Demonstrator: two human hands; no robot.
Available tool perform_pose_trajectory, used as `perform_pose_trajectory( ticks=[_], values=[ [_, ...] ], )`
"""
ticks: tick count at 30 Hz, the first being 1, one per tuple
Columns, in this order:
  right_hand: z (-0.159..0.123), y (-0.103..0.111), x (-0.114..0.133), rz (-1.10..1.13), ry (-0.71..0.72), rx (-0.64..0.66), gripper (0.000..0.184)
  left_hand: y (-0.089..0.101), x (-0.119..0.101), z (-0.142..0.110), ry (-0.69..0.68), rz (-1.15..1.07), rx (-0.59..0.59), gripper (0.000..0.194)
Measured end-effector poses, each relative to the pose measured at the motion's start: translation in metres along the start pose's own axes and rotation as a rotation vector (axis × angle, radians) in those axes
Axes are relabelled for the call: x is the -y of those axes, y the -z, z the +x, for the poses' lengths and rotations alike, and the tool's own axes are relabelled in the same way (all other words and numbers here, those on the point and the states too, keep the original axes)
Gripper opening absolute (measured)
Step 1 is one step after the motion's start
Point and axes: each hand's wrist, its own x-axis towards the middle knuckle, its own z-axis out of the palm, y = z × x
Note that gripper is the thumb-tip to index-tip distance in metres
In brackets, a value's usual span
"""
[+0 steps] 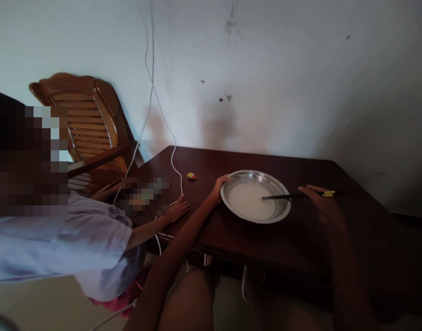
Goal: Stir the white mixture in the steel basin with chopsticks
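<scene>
A round metal bowl (283, 207) holding a white liquid sits on a dark wooden table (231, 239). My left hand (220, 186) grips the bowl's left rim, fingers curled over its edge. My right hand (323, 202) is closed on a pair of dark chopsticks with yellow ends (297, 196). Their tips dip into the white liquid near the bowl's right side.
Another person in a light shirt (59, 243) sits at the left, one hand (178, 210) flat on the table. A white cable (176, 170) runs down the wall onto the table. A small colourful object (191, 176) lies near the cable. A wooden chair (90, 133) stands behind.
</scene>
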Motion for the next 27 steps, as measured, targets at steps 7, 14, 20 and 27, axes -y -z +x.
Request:
perform_pose_trajectory(
  ticks=[7,14,20,27],
  values=[
    [-0.014,-0.023,0.025,-0.070,0.140,0.224,0.049,0.003,0.003,0.001,0.000,-0.007,0.008,0.030],
    [-0.011,-0.002,0.014,-0.078,0.135,0.102,0.049,0.007,0.005,0.001,0.004,-0.016,0.023,0.030],
    [-0.026,-0.003,0.031,-0.092,0.126,0.337,0.048,0.004,0.003,-0.006,-0.006,-0.010,0.015,0.028],
    [-0.008,-0.014,0.018,-0.071,0.175,0.148,0.046,0.001,0.003,0.003,0.004,-0.009,0.015,0.029]
  ],
)
